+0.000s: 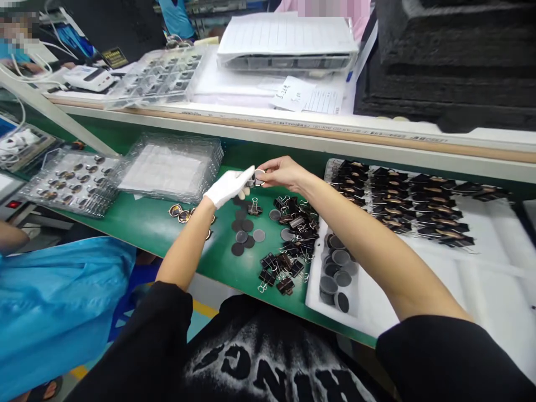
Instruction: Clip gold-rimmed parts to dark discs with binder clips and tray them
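My left hand [229,187], in a white glove, is closed at the edge of a small round disc [260,175] with a pale rim. My bare right hand [283,172] pinches the same disc from the other side, above the green table. Fingers partly cover it. Just below stands a single black binder clip [254,207] with its wire handles up. Loose dark and clear discs [243,225] lie beneath my hands. Beside them, under my right forearm, spreads a heap of black binder clips [298,223].
At right, a white foam tray [377,285] holds grey discs [340,258] and rows of clamped binder clips [389,195]. Small gold-rimmed round parts [183,216] lie left. Clear plastic trays [167,167] are stacked behind. A shelf edge [268,132] crosses above. A person in blue [58,301] sits left.
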